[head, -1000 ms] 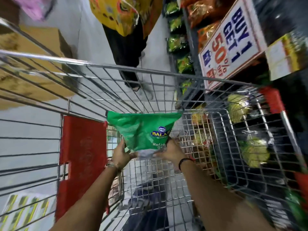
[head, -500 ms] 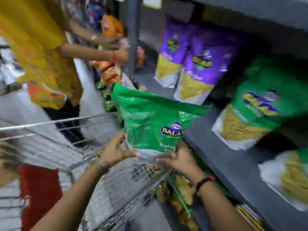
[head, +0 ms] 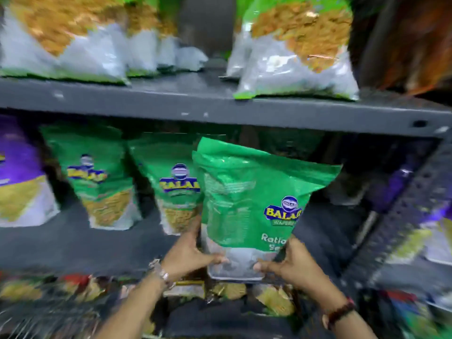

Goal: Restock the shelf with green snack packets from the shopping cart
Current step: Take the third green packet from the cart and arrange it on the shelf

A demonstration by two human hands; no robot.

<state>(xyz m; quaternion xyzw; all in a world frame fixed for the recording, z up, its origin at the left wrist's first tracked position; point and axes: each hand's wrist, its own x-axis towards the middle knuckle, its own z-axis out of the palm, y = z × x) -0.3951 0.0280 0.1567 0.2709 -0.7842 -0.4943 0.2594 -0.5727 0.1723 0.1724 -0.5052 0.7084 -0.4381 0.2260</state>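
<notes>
Green packet [head: 247, 192] now raised before shelf [head: 73, 243]; both hands still gripping.

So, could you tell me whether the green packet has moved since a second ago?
Yes. The green packet went from over the cart up to the shelf, beside the packets standing there.

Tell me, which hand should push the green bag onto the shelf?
Probably the right hand. It grips the green packet on the side facing the bare shelf space; the left hand sits beside a standing packet.
</notes>
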